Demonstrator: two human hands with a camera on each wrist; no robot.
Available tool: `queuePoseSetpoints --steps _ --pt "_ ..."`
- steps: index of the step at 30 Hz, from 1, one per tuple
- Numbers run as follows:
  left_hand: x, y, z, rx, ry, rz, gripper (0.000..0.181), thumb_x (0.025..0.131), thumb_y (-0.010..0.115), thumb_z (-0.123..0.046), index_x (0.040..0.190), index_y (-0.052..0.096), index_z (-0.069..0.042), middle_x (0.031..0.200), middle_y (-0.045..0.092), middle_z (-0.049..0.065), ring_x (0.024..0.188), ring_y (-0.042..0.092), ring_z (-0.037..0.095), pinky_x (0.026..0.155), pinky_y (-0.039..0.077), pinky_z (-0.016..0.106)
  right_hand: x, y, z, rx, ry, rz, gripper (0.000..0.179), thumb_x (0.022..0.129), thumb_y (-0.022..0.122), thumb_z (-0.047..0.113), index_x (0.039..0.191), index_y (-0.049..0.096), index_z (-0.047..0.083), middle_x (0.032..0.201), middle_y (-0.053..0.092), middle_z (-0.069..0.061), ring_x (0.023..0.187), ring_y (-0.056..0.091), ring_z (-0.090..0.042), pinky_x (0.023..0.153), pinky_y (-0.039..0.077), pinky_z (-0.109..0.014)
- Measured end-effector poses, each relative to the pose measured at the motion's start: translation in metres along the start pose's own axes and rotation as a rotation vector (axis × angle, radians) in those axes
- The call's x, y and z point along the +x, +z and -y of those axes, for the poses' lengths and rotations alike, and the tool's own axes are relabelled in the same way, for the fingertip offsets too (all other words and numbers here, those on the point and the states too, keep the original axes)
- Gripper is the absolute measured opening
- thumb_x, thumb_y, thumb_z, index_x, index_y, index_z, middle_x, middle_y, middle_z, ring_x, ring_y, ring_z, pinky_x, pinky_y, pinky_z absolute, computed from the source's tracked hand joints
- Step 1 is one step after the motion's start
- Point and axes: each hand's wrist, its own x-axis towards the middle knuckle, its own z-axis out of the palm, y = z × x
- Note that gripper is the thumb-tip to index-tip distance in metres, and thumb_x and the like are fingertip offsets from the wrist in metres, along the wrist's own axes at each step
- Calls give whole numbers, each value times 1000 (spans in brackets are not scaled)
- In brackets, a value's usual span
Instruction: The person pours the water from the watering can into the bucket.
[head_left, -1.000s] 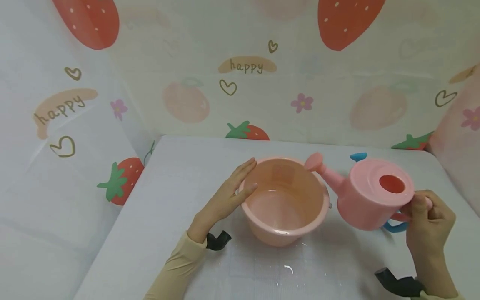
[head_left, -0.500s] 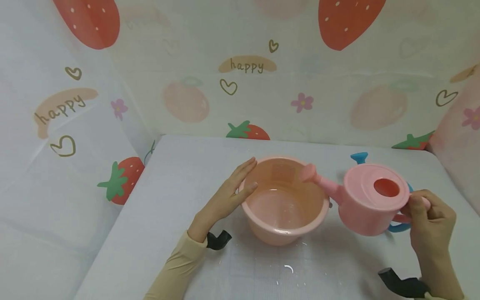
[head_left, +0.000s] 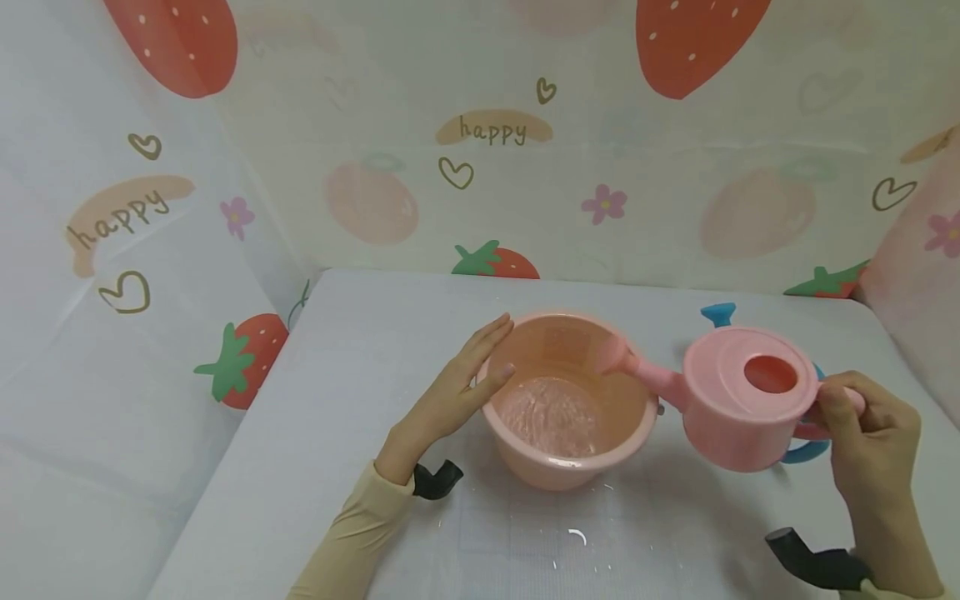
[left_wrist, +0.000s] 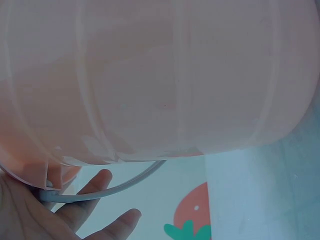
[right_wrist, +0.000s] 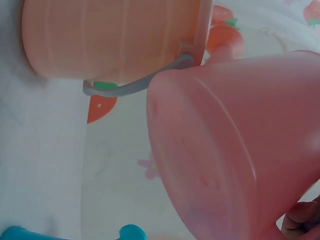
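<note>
A peach-pink bucket stands upright on the table, with rippled water inside. My left hand rests on the bucket's left rim, its fingers straight. In the left wrist view, the bucket's grey bail handle crosses in front of my fingers. My right hand grips the handle of a pink watering can. The can is held up beside the bucket, tilted left. Its sprinkler head hangs inside the bucket's right rim. From the right wrist view, the can's underside fills the middle.
Behind the pink can, mostly hidden, is a blue object with a blue flared spout and a curved handle. Water drops lie on the white table in front of the bucket. A fruit-print curtain hangs behind.
The watering can has tipped, its sprinkler head dropping lower into the bucket, and the water there has turned from calm to rippled. My right hand has shifted slightly right; my left has stayed put.
</note>
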Motion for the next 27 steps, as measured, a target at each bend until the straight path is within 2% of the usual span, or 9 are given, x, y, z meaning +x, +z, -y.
queuePoseSetpoints --steps 7,12,14,17,21,24,27 --pt "0 0 -1 -7 6 4 64 93 38 -56 147 25 -23 153 19 -10 140 17 8 110 23 48 5 -1 3 -3 -20 53 15 88 52 -11 79 63 -13 74 67 -7 65 67 -10 61 51 -15" --pt "0 0 -2 -5 6 1 63 94 39 -53 147 25 -22 153 19 -12 140 17 8 110 23 49 8 0 5 -68 -8 60 14 88 53 -11 78 62 -13 74 66 -5 64 65 -8 63 51 -14" --pt "-1 -2 -7 -16 -3 4 62 95 41 -50 147 26 -20 153 19 -10 140 17 10 110 22 49 9 0 6 -100 -3 62 14 88 53 -10 77 62 -13 74 66 -4 65 64 -8 65 51 -13" --pt "-3 -6 -22 -37 -14 10 59 96 43 -40 146 28 -13 153 21 -2 141 18 14 110 22 49 10 1 7 -100 -3 68 14 87 52 -11 78 62 -13 74 65 -4 64 61 -8 66 51 -13" --pt "-5 -11 -39 -51 -25 17 56 97 45 -30 146 28 -8 153 22 4 141 18 19 111 21 49 12 1 8 -63 6 95 13 87 51 -13 79 61 -15 76 66 -6 65 64 -9 63 51 -15" --pt "-5 -11 -39 -49 -27 17 56 97 44 -33 146 28 -10 153 22 3 141 19 19 111 21 48 13 0 9 -46 16 113 13 87 50 -14 81 61 -16 77 66 -7 67 67 -10 58 51 -17" --pt "-3 -7 -25 -43 -20 9 57 97 44 -36 146 28 -13 153 21 -2 141 18 16 111 21 48 14 0 10 -36 31 120 13 87 49 -15 82 62 -15 78 66 -7 68 68 -10 56 51 -17"
